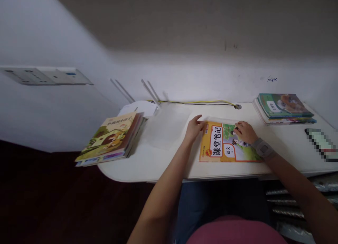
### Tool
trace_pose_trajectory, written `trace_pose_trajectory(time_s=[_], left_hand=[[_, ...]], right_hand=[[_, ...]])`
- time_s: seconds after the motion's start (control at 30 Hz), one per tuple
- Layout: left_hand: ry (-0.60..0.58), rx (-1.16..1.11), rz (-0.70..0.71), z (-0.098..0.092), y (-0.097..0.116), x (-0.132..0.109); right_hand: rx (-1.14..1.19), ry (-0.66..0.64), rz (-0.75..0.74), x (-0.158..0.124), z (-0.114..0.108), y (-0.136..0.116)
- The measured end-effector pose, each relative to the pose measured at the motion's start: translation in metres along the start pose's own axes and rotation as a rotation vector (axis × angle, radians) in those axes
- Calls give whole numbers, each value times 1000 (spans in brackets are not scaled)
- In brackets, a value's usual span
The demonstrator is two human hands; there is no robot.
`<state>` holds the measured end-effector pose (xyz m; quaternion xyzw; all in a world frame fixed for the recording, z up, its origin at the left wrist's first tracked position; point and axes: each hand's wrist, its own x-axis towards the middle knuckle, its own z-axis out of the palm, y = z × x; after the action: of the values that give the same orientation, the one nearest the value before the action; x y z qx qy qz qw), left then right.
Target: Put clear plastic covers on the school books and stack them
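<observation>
A workbook [221,144] with a yellow and green cover and large Chinese characters lies flat on the white desk. A strip of clear plastic book cover [223,120] shows along its far edge. My left hand [194,128] is at the book's far left corner, thumb against the edge and fingers bent at the plastic. My right hand [246,132], with a grey watch on the wrist, rests over the far right part of the workbook. Its fingers are curled down at the plastic's edge, and the fingertips are partly hidden.
At the left end of the desk [158,165] stands a stack of picture books [111,138], with a white router [139,108] behind it. Another book stack [286,107] sits at the back right. A pixelated device [323,143] lies far right. A yellow cable [195,102] runs along the wall.
</observation>
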<state>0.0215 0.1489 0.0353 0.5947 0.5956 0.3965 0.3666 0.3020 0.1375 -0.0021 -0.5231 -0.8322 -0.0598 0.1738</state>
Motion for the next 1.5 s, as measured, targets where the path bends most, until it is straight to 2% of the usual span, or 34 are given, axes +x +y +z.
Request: trace_pose_trajectory(time_s=[0.13,0.2,0.3,0.37,0.53,0.63,0.73,0.87,1.0,1.13,1.27,1.4,1.5], left_hand=[[-315,-421,-102,1,-5,11],[-417,-560,-146,0,-6,15],[-468,-682,-179,-5,-2,16],[-470,-679,-172,-9,4,14],[-367,-428,-123,-14,17,5],[-289,-327,-116,-12,18,4],[-211,-190,-118,-7,14,8],[-119,97,-138,3,7,17],[-62,421,-128,11,1,19],[-5,634,-53,16,2,15],[-71,746,57,18,4,13],[-112,818,134,22,4,13],[-105,843,174,24,4,15]], right_hand=[[41,1,-30,2,-1,4],[61,3,-45,3,-4,8],[90,6,-71,6,-15,14],[117,10,-104,7,-25,18],[223,-24,-235,11,-49,25],[250,-46,-232,18,-59,26],[231,-130,-128,30,-62,26],[110,-263,86,40,-48,26],[-10,-263,206,39,-28,24],[-124,-232,310,27,-21,32],[-218,-145,388,6,-26,47],[-253,10,262,-16,-33,49],[-200,-6,88,-30,-29,38]])
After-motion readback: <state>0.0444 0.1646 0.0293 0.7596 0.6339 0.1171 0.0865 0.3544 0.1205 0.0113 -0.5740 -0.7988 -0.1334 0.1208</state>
